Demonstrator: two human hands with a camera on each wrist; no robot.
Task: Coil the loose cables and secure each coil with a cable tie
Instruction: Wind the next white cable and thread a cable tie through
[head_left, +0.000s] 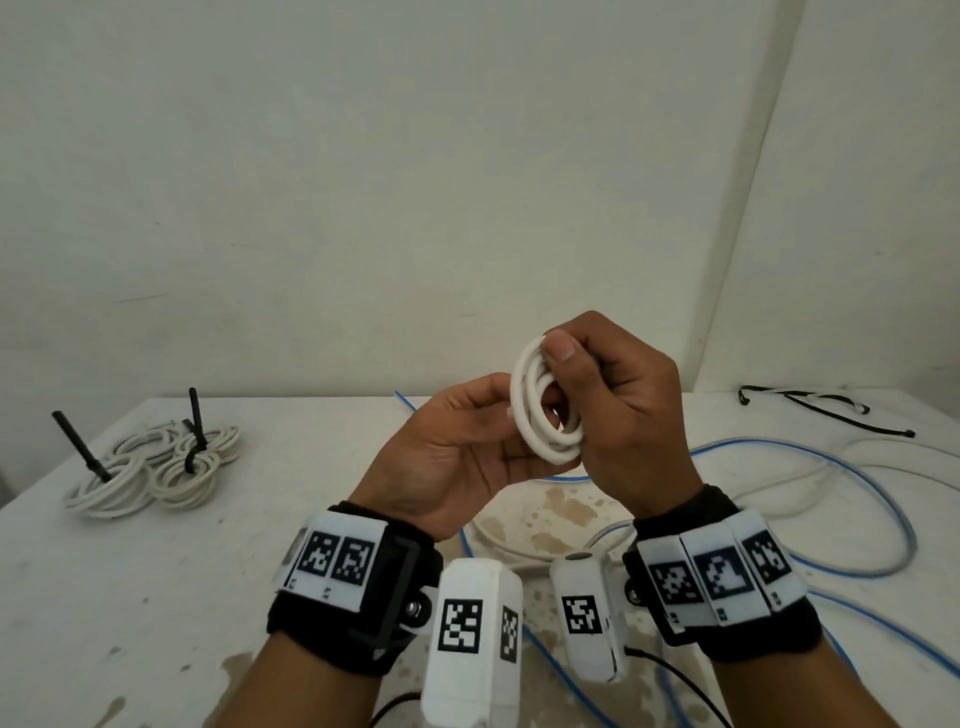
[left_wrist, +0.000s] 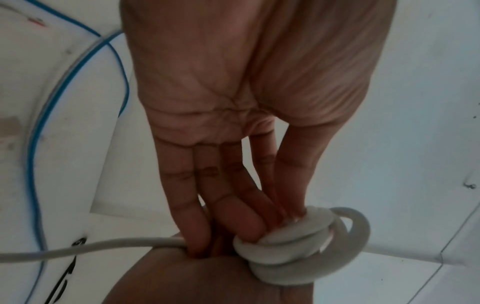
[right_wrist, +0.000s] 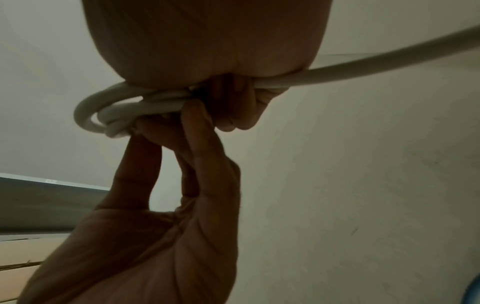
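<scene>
**Coil in hand, not yet tied**

Coil (head_left: 545, 410) of white cable sits at centre frame in the head view, raised above the table (head_left: 291, 519), several turns, exact count unclear. We read the step as winding: a loose tail (left_wrist: 91, 245) runs off to the lower left of the left wrist view, so more cable is to be taken up.

Right hand (head_left: 623, 405): fingers and thumb curled round the right side of the coil, clamping the turns. Left hand (head_left: 457, 452): fingers mostly straight, tips pinching the coil's left edge together with the thumb; the little finger also traps the tail.

Finished coils (head_left: 156, 467), at least 3, lie at the left of the frame, bound with black ties (head_left: 195, 426). Spare ties (head_left: 826, 410) lie at upper right. Blue cable (head_left: 857, 519) loops loose at right.

Next, in our judgement: wind the remaining tail on, hold the bundle 1-handed, reach to the upper right for a tie.

Hard to make out:
- the coil's far side, covered by the right palm
- how much tail is left; it passes behind the wrists
- the right wrist view, dark
</scene>
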